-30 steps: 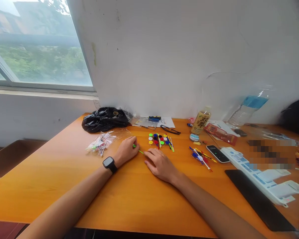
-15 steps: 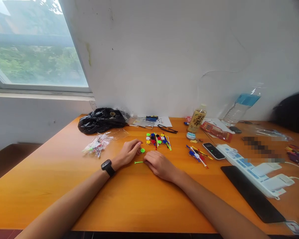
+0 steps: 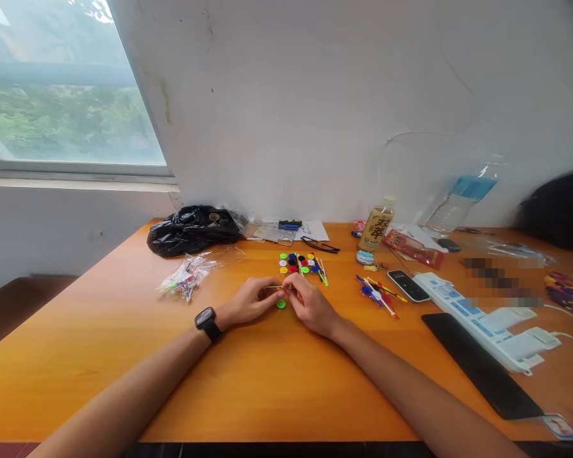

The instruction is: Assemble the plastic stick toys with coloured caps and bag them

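Note:
A thin green plastic stick (image 3: 273,287) runs between my two hands. My left hand (image 3: 251,301), with a black watch on its wrist, closes its thumb and fingers around the stick's left part. The fingertips of my right hand (image 3: 311,308) pinch its right end, which they partly hide. Just below the fingertips, a round green disc (image 3: 281,305) lies on the wooden table (image 3: 267,381). Beyond my hands sit several coloured discs (image 3: 283,270) in rows, with coloured sticks (image 3: 321,271) lying among them.
Assembled coloured stick pieces (image 3: 377,296) lie to the right, beside a phone (image 3: 408,285) and a white power strip (image 3: 472,321). A clear bag of parts (image 3: 186,278) and a black plastic bag (image 3: 193,230) are at left. Near the wall stands a drink bottle (image 3: 376,226).
The green stick has gone from the table into my hands, which have come together. The green disc now lies nearer to me and slightly right, below my fingertips.

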`<state>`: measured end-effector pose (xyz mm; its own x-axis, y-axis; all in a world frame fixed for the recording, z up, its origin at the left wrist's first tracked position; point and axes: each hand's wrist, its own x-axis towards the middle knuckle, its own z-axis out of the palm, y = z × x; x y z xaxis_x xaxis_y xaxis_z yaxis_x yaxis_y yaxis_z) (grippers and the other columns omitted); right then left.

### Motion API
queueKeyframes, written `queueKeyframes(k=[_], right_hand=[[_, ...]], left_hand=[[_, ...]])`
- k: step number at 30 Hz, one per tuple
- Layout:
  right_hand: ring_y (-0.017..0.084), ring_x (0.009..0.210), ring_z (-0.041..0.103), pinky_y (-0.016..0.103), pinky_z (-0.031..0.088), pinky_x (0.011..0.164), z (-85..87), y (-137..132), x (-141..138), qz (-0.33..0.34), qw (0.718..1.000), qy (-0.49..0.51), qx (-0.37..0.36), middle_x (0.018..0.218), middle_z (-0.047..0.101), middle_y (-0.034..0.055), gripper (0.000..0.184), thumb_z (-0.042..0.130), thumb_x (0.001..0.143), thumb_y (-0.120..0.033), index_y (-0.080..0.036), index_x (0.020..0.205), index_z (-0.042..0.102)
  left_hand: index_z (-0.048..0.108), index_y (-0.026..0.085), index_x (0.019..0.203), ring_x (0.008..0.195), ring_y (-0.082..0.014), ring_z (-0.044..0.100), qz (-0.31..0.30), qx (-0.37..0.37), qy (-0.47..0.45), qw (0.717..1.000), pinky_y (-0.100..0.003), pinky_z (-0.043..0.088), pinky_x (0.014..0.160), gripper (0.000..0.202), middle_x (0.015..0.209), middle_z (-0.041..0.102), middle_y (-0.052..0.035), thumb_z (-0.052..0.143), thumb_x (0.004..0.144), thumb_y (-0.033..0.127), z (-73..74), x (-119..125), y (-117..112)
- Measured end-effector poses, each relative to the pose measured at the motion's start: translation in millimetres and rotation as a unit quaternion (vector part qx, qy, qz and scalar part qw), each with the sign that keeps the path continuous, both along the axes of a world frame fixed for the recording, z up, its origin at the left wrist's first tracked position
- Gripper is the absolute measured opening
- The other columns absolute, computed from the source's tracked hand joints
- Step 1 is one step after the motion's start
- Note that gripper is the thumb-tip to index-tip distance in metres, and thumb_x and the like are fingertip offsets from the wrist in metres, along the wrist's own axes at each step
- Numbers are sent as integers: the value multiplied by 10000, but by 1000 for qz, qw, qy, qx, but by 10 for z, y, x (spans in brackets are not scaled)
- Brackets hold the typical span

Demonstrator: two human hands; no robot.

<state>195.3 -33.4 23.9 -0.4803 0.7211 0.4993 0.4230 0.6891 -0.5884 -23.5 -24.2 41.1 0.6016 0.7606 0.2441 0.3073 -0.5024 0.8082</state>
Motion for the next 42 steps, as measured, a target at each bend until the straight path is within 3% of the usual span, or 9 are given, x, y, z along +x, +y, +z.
queueKeyframes(k=[5,10,14,17,20,27,30,37,42], right_hand=[[185,825,602,317,487,794,-76,16,-7,-12,999,10,-38,990,625,41,71,475,1060,-241,-230,1107,527],[233,1004,619,374,493,913,-51,7,-14,-20,999,-23,-24,1102,642,83,138,447,1057,-211,-233,1180,505],[254,1036,599,398,488,932,12,-16,-8,-35,997,-63,-22,1125,638,99,162,468,1076,-302,-227,1214,508],[267,1076,587,393,495,931,37,-6,29,-8,997,-65,-49,1189,624,98,377,658,989,-439,-238,1272,508],[297,1127,566,411,494,956,34,26,82,6,996,-64,-63,1267,576,103,745,882,755,-462,-251,1339,470],[259,1057,577,427,486,958,-2,72,111,-32,999,2,-43,1172,567,94,226,488,1006,-307,-233,1216,445],[263,1092,584,423,479,972,3,95,103,-71,996,38,-31,1178,601,93,187,447,1021,-247,-244,1206,477],[258,1000,586,403,455,911,22,140,119,-94,994,45,-22,1008,635,73,224,380,1069,-278,-228,1066,599],[235,948,587,371,443,892,29,169,125,-31,994,71,-75,1003,648,55,247,488,1065,-432,-232,1077,632]], left_hand=[[692,153,1000,725,-140,564,6,35,33,999,-239,437,672,383,849,686,-29,512,1040,490,-67,8,22],[681,157,954,663,-113,486,20,73,50,996,-223,383,609,296,759,606,15,685,924,451,-121,12,48],[721,152,1024,696,-135,563,28,47,36,998,-225,441,637,332,793,668,-6,688,923,467,-122,20,51],[733,157,1133,757,-171,632,30,26,18,999,-242,495,680,377,843,718,-28,690,922,466,-107,25,36],[728,159,1181,765,-177,648,41,19,24,999,-248,508,698,403,850,731,-35,689,925,467,-98,32,21],[699,172,1080,770,-165,620,67,65,29,995,-266,494,746,372,898,716,-47,478,1062,471,-112,23,63],[666,174,1031,852,-184,647,92,54,2,994,-296,504,836,450,954,719,-64,333,1109,466,-129,-4,106],[592,178,1283,1041,-233,658,16,29,-35,999,-342,510,938,427,1147,708,-107,407,1076,503,-149,-84,113],[605,197,1283,1014,-212,652,40,48,-15,998,-346,506,940,345,1142,707,-78,361,1072,319,-132,-72,90]])
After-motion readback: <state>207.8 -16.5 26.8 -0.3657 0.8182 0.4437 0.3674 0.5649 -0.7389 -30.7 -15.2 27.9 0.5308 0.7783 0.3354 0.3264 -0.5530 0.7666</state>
